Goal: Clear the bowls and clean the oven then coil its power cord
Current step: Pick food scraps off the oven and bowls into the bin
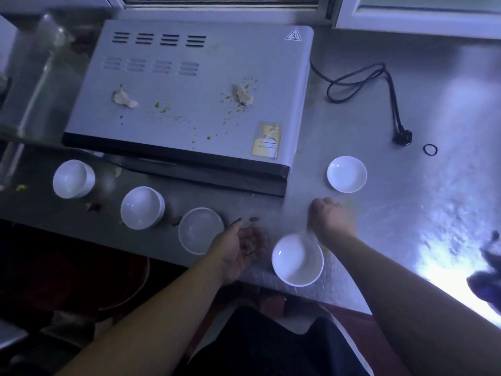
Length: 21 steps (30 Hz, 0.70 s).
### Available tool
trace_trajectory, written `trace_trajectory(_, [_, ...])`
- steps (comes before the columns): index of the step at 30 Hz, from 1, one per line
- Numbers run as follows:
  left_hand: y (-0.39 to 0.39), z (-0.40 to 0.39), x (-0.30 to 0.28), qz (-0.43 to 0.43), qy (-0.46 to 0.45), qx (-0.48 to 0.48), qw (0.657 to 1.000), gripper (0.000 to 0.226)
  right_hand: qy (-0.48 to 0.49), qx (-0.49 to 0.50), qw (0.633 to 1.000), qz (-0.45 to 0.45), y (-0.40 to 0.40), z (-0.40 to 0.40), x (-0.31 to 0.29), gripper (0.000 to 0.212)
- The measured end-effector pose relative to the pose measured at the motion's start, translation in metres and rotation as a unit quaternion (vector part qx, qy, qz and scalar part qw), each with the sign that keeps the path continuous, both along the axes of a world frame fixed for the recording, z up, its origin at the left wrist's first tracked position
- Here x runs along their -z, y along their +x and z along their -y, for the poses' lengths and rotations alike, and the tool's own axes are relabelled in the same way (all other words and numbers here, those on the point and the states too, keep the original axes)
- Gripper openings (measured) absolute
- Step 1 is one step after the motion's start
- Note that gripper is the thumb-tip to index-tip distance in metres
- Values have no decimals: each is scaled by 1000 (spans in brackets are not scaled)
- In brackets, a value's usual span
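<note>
- The left hand (244, 245) lies palm up on the table (406, 213), its grip released, cradling brown scraps (249, 247).
- The right hand (329, 217) curls knuckles-up; whether its grip holds anything cannot be told.
- Five white bowls (297, 259) ring the soiled oven (189, 90); the power cord (360, 77) sprawls right.

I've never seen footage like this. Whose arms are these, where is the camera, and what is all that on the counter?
There is no robot here: a person wears a camera on the head, looking down at their own arms. The left hand is cupped palm up with a few scraps in it. The right hand rests knuckles up on the metal counter; whether it holds anything is hidden. A white oven lies ahead, its top spotted with food bits. Five white bowls stand in front of and beside it. Its black power cord lies loose to the right, with a small black band near the plug.
</note>
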<state>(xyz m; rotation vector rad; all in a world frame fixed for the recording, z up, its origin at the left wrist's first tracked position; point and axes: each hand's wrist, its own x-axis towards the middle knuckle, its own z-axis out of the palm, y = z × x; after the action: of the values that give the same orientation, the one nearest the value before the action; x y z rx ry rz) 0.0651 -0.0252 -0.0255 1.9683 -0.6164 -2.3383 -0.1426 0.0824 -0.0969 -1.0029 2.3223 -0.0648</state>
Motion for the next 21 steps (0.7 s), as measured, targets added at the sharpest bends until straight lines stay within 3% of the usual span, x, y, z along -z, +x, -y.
trace_trajectory(8, [-5, -2, -10, -8, -10, 3, 1000, 54, -82, 80, 992, 60, 4, -1, -26, 10])
trace_trajectory(17, [-15, -12, -30, -28, -20, 0, 999, 56, -222, 66, 948, 220, 41, 1, -88, 12])
trace_trajectory(21, [-18, -15, -40, -45, -25, -11, 999, 51, -236, 26, 948, 213, 60, 5, -100, 9])
